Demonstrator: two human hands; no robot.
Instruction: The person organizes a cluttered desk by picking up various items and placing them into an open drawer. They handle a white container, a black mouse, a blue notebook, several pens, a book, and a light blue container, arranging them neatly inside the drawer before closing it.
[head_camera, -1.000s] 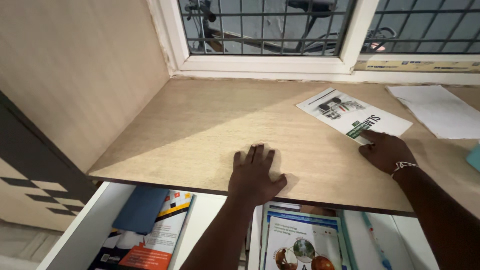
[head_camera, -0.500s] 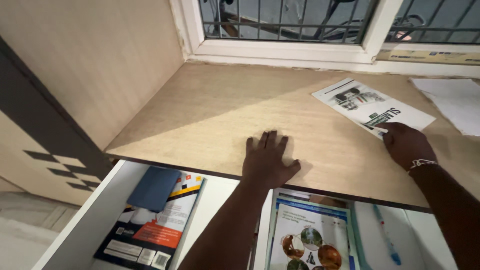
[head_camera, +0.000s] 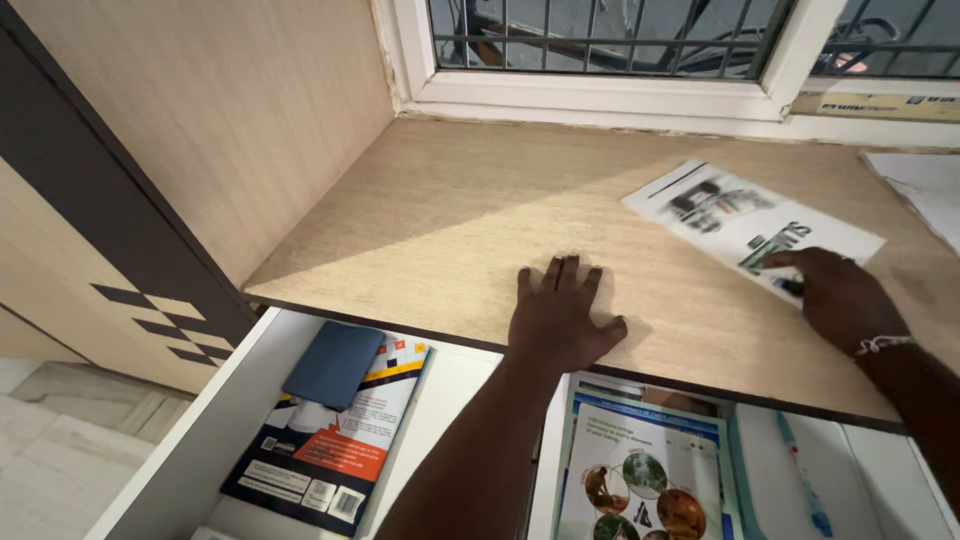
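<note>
White leaflet (head_camera: 752, 226) lies diagonal, right hand (head_camera: 838, 295) on near corner.

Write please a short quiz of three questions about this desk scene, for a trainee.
1. True or false: the left hand lies flat on the desk.
2. What does the right hand touch? A) leaflet B) pen C) window
3. What lies on the booklet in the open drawer?

Key:
1. True.
2. A, the leaflet.
3. A blue case.
</note>
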